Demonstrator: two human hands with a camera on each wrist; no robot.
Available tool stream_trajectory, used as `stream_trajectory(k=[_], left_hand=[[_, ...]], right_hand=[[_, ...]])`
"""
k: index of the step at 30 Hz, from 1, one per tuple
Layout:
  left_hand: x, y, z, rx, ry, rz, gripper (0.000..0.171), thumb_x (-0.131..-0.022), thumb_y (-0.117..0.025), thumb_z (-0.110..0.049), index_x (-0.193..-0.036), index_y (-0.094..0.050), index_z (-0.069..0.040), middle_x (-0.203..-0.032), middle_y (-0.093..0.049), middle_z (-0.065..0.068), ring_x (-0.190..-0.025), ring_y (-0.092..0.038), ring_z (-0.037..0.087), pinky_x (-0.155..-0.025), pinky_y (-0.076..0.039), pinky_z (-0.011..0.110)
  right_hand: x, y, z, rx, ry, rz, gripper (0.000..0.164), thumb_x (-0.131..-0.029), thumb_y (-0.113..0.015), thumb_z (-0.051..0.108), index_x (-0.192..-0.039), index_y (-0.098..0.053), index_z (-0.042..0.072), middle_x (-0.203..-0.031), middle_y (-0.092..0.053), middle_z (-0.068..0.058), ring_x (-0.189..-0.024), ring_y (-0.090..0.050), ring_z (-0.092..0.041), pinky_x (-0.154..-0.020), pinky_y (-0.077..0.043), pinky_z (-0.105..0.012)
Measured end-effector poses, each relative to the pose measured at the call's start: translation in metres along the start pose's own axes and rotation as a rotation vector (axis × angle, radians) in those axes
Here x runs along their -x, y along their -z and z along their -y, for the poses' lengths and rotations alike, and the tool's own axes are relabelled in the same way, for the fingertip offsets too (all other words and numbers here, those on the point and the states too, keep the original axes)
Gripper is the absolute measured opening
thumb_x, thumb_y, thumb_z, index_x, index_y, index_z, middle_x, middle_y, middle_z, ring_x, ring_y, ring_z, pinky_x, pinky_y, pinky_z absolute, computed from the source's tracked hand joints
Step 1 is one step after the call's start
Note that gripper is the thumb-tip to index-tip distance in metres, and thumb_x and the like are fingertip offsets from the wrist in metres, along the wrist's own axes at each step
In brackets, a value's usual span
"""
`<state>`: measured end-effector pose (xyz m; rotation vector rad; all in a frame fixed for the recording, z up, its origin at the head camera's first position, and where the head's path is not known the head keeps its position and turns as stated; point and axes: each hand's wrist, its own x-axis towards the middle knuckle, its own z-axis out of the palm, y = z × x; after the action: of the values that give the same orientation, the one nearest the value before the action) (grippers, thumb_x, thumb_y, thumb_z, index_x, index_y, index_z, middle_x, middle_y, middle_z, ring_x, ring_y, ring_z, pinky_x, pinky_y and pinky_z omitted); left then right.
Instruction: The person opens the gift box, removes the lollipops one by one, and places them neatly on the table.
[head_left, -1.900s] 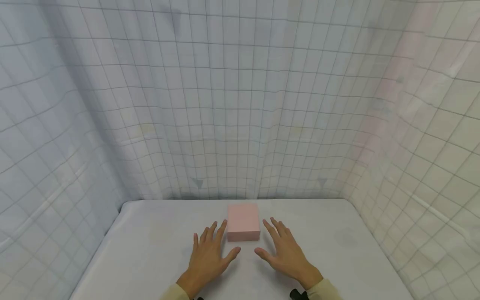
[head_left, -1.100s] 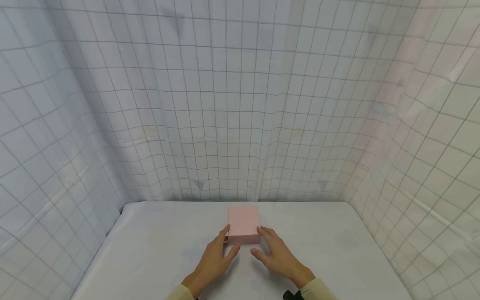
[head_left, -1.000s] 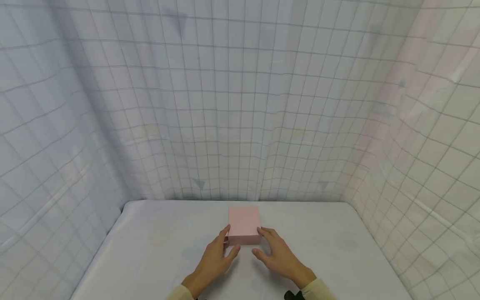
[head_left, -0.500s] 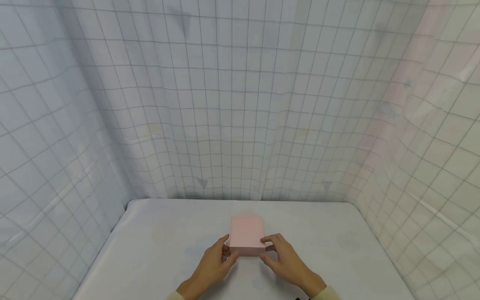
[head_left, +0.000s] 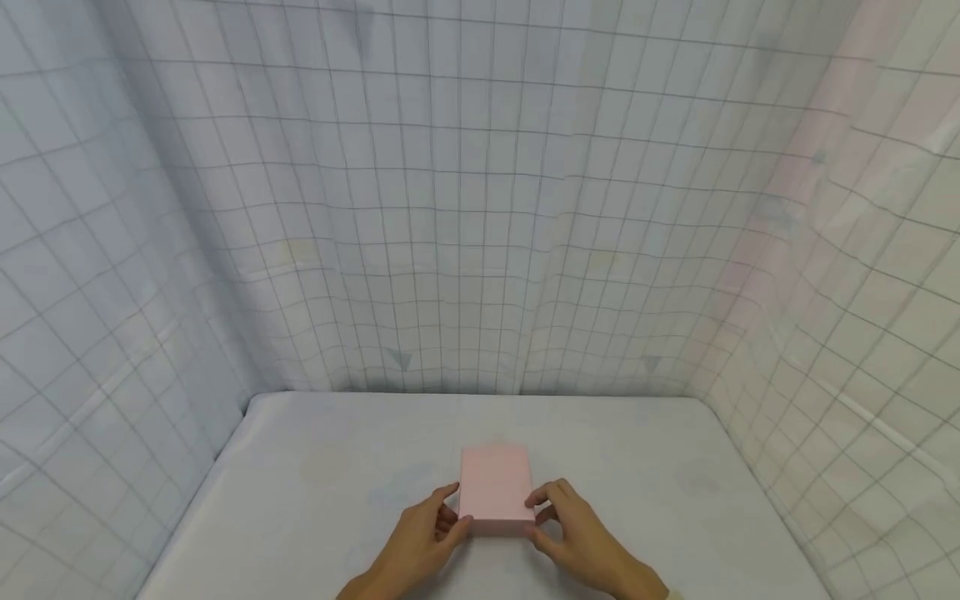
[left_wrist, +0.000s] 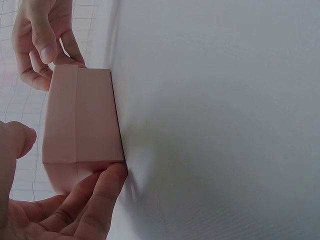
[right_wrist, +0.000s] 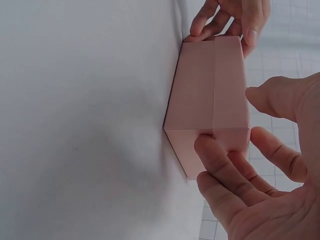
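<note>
From the head camera, a pale pink rectangular card box (head_left: 495,483) sits broad face up near the front of a counter covered in smooth white cloth (head_left: 315,467), well apart from the white fabric curtain with dark grid lines (head_left: 480,208) at the back. The bare left hand (head_left: 416,537) and bare right hand (head_left: 588,537) flank its near end, each bent round a corner, with fingers along the side and thumb by the front edge; being paired like this probably keeps the box level and square to the person. Neither hand is spread wide: the gap between thumb and fingers is modest. From the left wrist, the left fingers curl against the box's end wall, the lowest tucked near its bottom edge, perhaps to bear weight from beneath, while the thumb stands off to one side, its contact unclear. A seam along the near wall marks off a shallow pink card lid (left_wrist: 60,115) from the deeper base. The bottom edge lies at the cloth or just above it; which, I cannot tell. From the right wrist, bent fingers press the opposite end wall, one tip at the seam and the index by the top edge, with the thumb near the front; this two-sided hold likely guards against slipping.
</note>
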<state>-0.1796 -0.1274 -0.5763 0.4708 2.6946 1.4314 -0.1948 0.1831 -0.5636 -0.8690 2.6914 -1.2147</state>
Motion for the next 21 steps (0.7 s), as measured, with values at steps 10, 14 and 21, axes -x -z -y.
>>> stream_trajectory(k=[10, 14, 21], left_hand=[[0.012, -0.002, -0.002, 0.079, 0.027, 0.086, 0.07, -0.114, -0.077, -0.037, -0.162, -0.055, 0.01, -0.103, -0.079, -0.001, -0.085, -0.07, -0.003, -0.079, -0.063, 0.02], [0.018, -0.003, -0.001, 0.088, 0.01, 0.093, 0.069, -0.115, -0.076, -0.037, -0.16, -0.056, 0.011, -0.102, -0.08, -0.002, -0.083, -0.07, -0.004, -0.077, -0.063, 0.021], [0.029, -0.004, 0.0, 0.122, -0.071, 0.091, 0.064, -0.115, -0.076, -0.031, -0.157, -0.057, 0.014, -0.096, -0.081, 0.0, -0.079, -0.071, -0.004, -0.073, -0.063, 0.021]], right_hand=[[0.014, 0.005, 0.002, -0.034, 0.014, 0.049, 0.027, -0.111, -0.08, 0.016, -0.131, -0.064, 0.018, -0.132, -0.062, -0.002, -0.113, -0.075, -0.005, -0.099, -0.067, -0.029], [0.018, 0.006, 0.003, -0.041, 0.015, 0.052, 0.027, -0.108, -0.082, 0.015, -0.128, -0.064, 0.018, -0.128, -0.062, -0.001, -0.11, -0.073, 0.0, -0.096, -0.067, -0.028], [0.025, 0.006, 0.001, -0.06, 0.117, 0.054, 0.028, -0.107, -0.083, 0.008, -0.126, -0.063, 0.013, -0.124, -0.064, -0.002, -0.105, -0.073, 0.0, -0.09, -0.068, -0.028]])
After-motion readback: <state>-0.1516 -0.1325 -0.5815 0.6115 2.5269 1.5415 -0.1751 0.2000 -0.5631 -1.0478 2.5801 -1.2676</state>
